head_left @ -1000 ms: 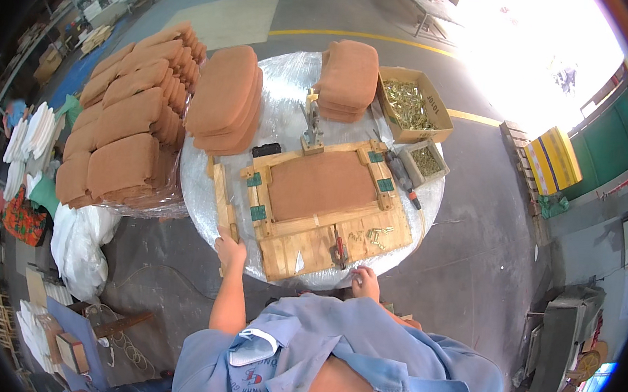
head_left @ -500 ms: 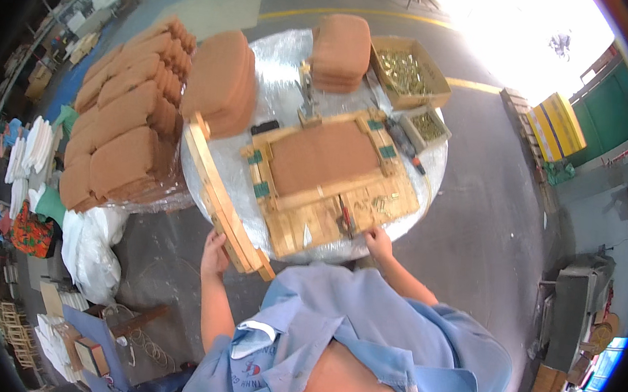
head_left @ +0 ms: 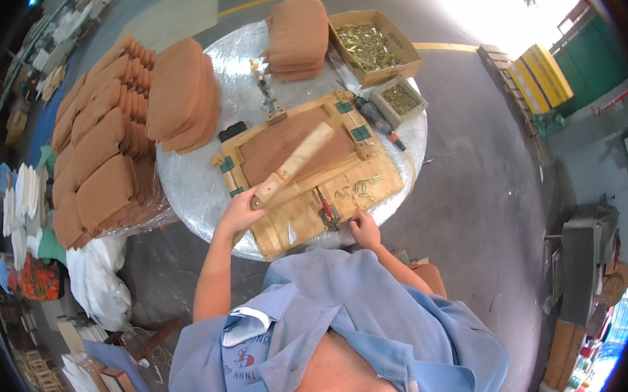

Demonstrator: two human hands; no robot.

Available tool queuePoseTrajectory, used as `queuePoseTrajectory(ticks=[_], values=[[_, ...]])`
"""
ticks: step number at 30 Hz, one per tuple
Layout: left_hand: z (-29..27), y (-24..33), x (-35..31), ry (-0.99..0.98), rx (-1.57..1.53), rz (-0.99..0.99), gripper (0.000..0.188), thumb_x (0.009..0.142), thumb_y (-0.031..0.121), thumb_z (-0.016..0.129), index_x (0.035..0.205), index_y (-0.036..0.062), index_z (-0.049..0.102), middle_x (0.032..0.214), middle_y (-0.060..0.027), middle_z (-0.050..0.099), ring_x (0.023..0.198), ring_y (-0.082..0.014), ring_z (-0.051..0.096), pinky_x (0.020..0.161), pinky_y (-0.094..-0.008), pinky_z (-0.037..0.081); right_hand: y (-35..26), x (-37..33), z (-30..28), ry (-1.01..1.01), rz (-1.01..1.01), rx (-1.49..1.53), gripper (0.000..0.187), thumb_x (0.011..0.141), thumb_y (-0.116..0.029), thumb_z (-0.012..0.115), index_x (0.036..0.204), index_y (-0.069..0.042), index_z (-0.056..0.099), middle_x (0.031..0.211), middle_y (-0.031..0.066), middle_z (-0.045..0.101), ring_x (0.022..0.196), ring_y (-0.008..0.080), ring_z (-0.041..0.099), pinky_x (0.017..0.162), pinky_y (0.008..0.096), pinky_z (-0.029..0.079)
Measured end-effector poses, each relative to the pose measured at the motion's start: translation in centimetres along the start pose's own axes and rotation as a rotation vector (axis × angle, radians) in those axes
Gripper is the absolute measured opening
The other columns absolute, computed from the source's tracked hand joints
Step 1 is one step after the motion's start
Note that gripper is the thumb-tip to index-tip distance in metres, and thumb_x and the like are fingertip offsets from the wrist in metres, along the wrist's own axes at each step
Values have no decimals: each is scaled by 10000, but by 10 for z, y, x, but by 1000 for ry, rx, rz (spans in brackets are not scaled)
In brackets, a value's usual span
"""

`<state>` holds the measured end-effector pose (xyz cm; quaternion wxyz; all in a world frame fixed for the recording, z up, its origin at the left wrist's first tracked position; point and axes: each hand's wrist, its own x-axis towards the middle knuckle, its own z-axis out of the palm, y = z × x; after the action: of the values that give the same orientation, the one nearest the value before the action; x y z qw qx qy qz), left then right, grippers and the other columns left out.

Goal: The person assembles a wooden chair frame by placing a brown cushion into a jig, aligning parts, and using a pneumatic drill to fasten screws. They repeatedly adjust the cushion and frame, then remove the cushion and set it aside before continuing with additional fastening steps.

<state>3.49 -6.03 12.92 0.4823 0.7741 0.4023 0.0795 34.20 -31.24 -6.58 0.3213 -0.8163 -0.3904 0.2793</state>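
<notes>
Steadiness is mattering: left hand (head_left: 239, 212) is pinching a long, pale wooden bar (head_left: 300, 157) near-end; right hand (head_left: 364, 230) grip unclear.

A single wide fisheye view looks steeply down from the wearer's head, facing forward over a blue collared cloth shirt (head_left: 387, 296) at the lower edge toward a round, plastic-wrapped table (head_left: 191, 180) close ahead; grey floor (head_left: 475, 178) spreads beyond, curving into a dark rim.
</notes>
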Motion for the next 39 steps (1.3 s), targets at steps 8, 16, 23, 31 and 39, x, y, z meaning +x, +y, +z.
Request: queuePoseTrajectory(ticks=[8,16,23,31,39], values=[[-54,-14,174,-207,196,49,722,805,230,843,1469,20,654,1375,-186,743,1283,-302,691,1107,-397,510,-15,-2,1,47,64,-42,208,908,-287,661,976,-96,709,1022,131,702,1022,358,695,853,479,570],[-63,-29,246,-134,567,-172,674,777,405,902,1386,170,735,1335,-149,767,1235,-345,711,1045,-433,547,-14,2,1,31,68,-65,195,899,-275,658,971,-96,688,984,127,685,995,352,692,828,483,571],[-64,-28,224,-125,571,-39,619,766,433,850,1321,171,764,1224,-150,798,1177,-357,730,1006,-460,571,-12,5,1,-11,59,-76,183,894,-244,650,975,-80,658,973,150,674,970,369,682,835,485,564],[-72,-30,240,-97,567,-39,579,758,405,811,1278,153,778,1212,-158,799,1164,-365,735,1003,-471,580,-10,9,3,-46,13,-89,179,892,-201,638,975,-42,634,975,194,667,975,410,671,850,504,551],[-72,-34,244,-126,561,-24,561,762,374,805,1281,163,775,1210,-155,797,1165,-358,731,1005,-472,580,-9,14,-2,-129,72,-120,227,911,-211,642,1028,-17,651,977,205,694,954,394,686,865,482,549]])
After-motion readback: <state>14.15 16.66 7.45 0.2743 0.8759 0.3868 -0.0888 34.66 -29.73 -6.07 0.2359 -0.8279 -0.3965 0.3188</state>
